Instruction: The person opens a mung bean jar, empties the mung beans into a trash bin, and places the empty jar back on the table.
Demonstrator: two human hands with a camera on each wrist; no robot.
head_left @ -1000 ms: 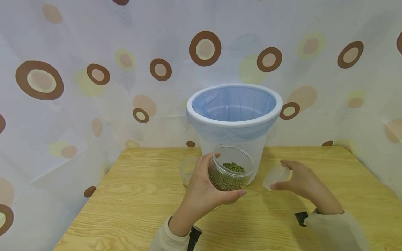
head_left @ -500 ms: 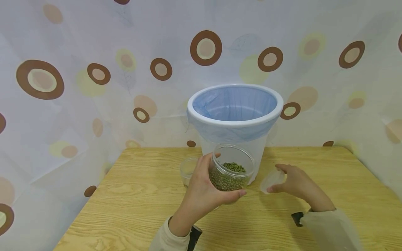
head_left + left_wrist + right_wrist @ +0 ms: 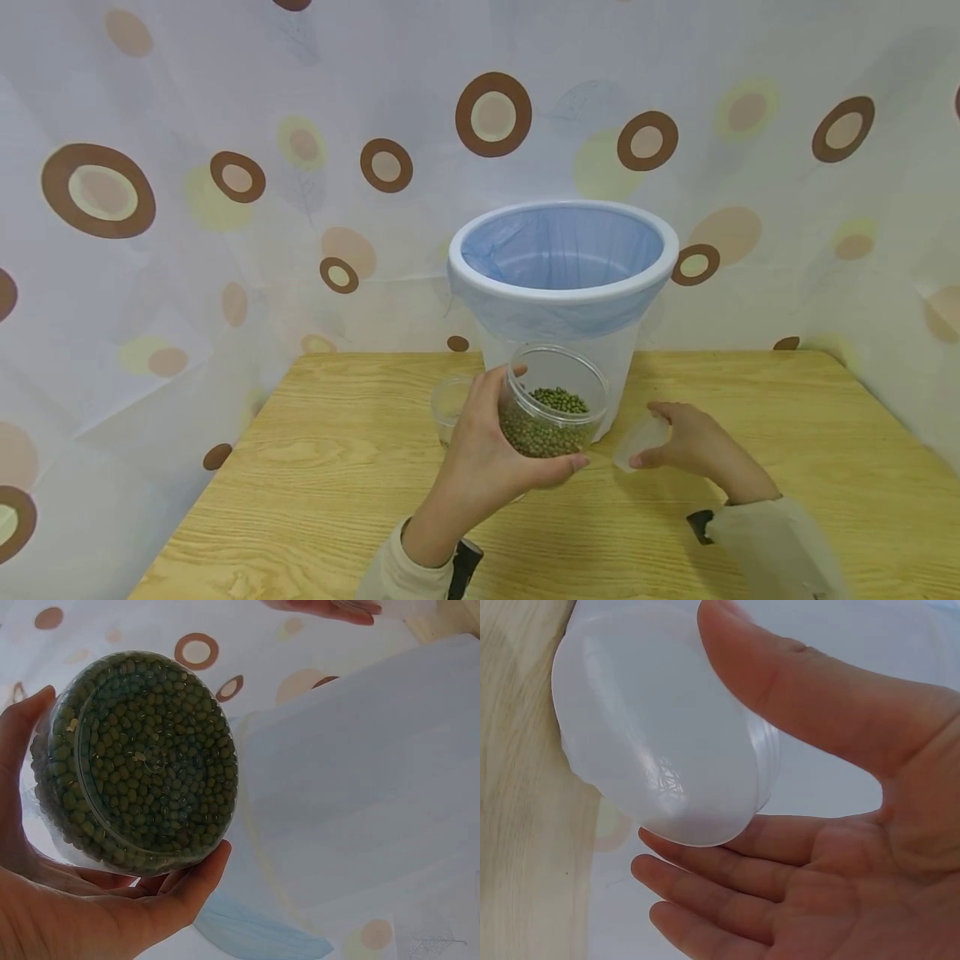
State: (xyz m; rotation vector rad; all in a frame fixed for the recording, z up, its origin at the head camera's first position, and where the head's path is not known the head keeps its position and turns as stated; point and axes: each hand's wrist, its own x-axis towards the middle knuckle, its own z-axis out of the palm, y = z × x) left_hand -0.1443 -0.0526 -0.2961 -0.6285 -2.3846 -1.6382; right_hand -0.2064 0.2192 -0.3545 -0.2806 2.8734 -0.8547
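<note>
My left hand grips a clear plastic jar, its open mouth tilted towards me. Green mung beans fill its lower part; the left wrist view shows the beans through the jar's base. Low over the table, to the right of the jar, my right hand pinches a translucent, whitish round lid at its edge. In the right wrist view, the thumb lies along one side of the lid and the fingers stretch out below it.
Behind the jar stands a white bin lined with a blue bag, its wide rim facing up. Another clear container is partly hidden behind my left hand. The wooden table meets a patterned backdrop at its far edge.
My right hand has moved left and slightly down with the lid, nearing the table and the bin's base. The left hand and the jar of beans have stayed in place.
</note>
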